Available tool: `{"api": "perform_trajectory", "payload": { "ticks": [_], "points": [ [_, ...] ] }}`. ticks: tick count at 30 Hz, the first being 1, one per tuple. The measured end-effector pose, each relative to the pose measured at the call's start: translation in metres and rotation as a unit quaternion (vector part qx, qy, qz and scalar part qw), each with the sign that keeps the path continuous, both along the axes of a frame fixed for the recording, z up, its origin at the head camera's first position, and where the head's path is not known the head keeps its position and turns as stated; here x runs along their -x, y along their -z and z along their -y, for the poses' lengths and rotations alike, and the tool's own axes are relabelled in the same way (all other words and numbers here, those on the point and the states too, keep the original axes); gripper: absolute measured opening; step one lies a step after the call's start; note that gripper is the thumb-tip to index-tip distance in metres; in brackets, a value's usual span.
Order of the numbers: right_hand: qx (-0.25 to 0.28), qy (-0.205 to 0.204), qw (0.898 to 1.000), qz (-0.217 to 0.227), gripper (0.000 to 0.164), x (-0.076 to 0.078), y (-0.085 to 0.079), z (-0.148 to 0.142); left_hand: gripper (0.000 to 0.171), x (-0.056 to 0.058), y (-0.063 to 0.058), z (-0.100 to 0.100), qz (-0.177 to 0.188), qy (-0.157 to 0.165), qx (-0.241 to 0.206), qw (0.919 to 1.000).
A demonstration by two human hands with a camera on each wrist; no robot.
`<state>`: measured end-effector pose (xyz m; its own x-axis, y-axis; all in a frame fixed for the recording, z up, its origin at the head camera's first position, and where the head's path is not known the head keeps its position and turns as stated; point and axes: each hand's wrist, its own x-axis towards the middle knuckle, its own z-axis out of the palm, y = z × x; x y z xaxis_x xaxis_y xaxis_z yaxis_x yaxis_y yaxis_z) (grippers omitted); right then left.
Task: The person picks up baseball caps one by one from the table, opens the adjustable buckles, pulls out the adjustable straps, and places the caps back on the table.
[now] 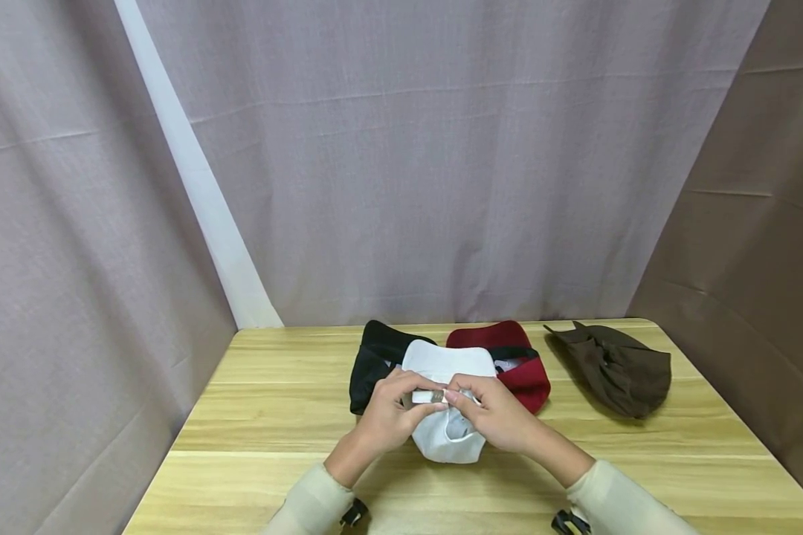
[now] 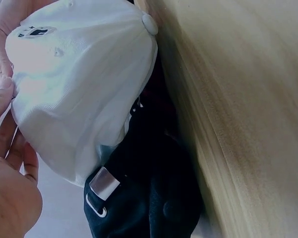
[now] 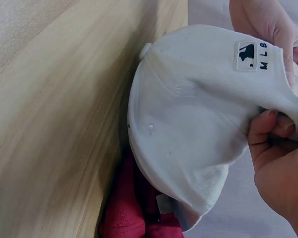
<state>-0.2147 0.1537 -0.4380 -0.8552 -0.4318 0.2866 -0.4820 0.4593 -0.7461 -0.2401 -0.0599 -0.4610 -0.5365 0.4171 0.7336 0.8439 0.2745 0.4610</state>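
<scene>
So we've got the left hand (image 1: 389, 410) and right hand (image 1: 498, 414) both pinching the white cap (image 1: 448, 360) by its back strap (image 1: 427, 397), just in front of the black cap (image 1: 366, 377) and red cap (image 1: 530, 385) on the counter (image 1: 254, 416).

Even light fills the head view, but glare bleaches the white cap (image 2: 79, 89) from the left wrist.

The left forearm (image 1: 352, 455) and right forearm (image 1: 560, 453) slanted inward; the left grip (image 1: 391, 412) and right grip (image 1: 494, 412) were close together, both pinching.
</scene>
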Motion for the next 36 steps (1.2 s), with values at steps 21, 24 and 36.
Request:
{"api": "perform_trajectory", "payload": {
  "ticks": [21, 24, 36],
  "points": [
    [-0.008, -0.016, 1.0, -0.003, 0.019, -0.0011, -0.0017, -0.0059, 0.02, 0.0006, 0.0001, 0.002, 0.024, 0.0, -0.008, 0.9997],
    [-0.006, -0.016, 1.0, -0.002, 0.019, -0.0012, -0.001, -0.0054, 0.021, 0.0009, 0.0003, 0.0023, 0.025, 0.0, -0.009, 0.9996],
    [0.011, 0.005, 1.0, -0.006, 0.017, 0.0014, 0.0023, 0.0037, 0.021, 0.0008, 0.0014, 0.0052, 0.019, 0.01, -0.013, 0.9997]
  ]
}}
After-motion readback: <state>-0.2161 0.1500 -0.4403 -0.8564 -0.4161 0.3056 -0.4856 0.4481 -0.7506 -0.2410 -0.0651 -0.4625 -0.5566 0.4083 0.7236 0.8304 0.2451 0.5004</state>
